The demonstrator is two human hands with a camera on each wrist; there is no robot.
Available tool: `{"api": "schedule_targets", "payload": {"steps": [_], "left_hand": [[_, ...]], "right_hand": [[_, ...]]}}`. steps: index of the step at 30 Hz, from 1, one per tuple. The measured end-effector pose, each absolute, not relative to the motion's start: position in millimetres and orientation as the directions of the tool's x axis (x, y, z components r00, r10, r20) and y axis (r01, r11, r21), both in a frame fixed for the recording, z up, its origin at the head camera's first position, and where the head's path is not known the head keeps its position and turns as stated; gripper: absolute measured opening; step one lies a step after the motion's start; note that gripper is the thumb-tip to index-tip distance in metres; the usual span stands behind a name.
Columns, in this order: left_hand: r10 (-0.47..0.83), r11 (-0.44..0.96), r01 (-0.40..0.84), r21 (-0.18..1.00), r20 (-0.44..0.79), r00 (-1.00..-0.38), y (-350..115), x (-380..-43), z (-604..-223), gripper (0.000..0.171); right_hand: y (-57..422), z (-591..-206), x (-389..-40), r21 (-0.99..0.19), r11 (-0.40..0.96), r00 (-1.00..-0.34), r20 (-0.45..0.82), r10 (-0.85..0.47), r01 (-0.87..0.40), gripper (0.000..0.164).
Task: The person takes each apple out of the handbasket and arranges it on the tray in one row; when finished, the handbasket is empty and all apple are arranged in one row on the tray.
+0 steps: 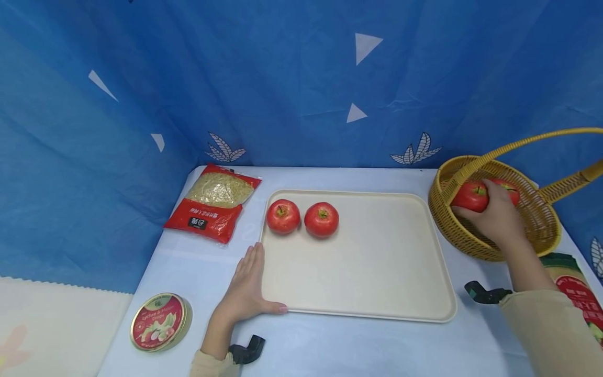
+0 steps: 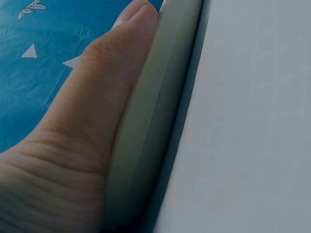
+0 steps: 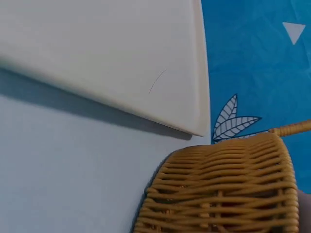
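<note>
In the head view, a cream rectangular tray [image 1: 377, 262] bears two red apples, one apple [image 1: 283, 216] by its far left corner and another apple [image 1: 322, 220] beside it. My left hand [image 1: 248, 293] rests against the tray's left side with fingers straight, its thumb along the near edge. The left wrist view shows that thumb [image 2: 104, 92] lying on the tray's outer wall [image 2: 148, 131]. Inside a yellow wicker basket [image 1: 447, 230], my right hand [image 1: 501, 220] grips a red apple [image 1: 471, 196]. A further apple [image 1: 511, 192] is partly hidden behind this hand.
The basket's tall arched handle [image 1: 523, 140] rises over the right hand. A red bag of pale dry food [image 1: 214, 201] lies at the back left, and a round candy tin [image 1: 160, 322] at the front left. Below the basket is a red and green package [image 1: 577, 293].
</note>
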State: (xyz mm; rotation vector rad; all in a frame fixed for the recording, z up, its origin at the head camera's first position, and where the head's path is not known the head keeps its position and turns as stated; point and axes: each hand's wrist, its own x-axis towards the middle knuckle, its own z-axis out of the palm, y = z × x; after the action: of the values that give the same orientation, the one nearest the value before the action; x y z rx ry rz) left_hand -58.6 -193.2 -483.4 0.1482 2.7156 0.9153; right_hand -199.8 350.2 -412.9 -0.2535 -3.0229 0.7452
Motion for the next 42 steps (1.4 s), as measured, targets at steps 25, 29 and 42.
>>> {"api": "schedule_targets", "payload": {"steps": [25, 29, 42], "left_hand": [[0.180, 0.786, 0.007, 0.618, -0.218, -0.959, -193, -58, -484, 0.158], [0.180, 0.783, 0.008, 0.622, -0.213, -0.960, -194, -58, -484, 0.158], [0.184, 0.784, 0.020, 0.621, -0.201, -0.962, -194, -58, -484, 0.158]], "right_hand": [[289, -362, -110, -0.582, 0.813, -0.941, 0.280, 0.193, -0.006, 0.099], [269, -363, -112, -0.586, 0.806, -0.955, 0.279, 0.102, -0.085, 0.100], [206, -395, -152, -0.643, 0.728, -0.971, 0.136, -0.197, -0.237, 0.094]]}}
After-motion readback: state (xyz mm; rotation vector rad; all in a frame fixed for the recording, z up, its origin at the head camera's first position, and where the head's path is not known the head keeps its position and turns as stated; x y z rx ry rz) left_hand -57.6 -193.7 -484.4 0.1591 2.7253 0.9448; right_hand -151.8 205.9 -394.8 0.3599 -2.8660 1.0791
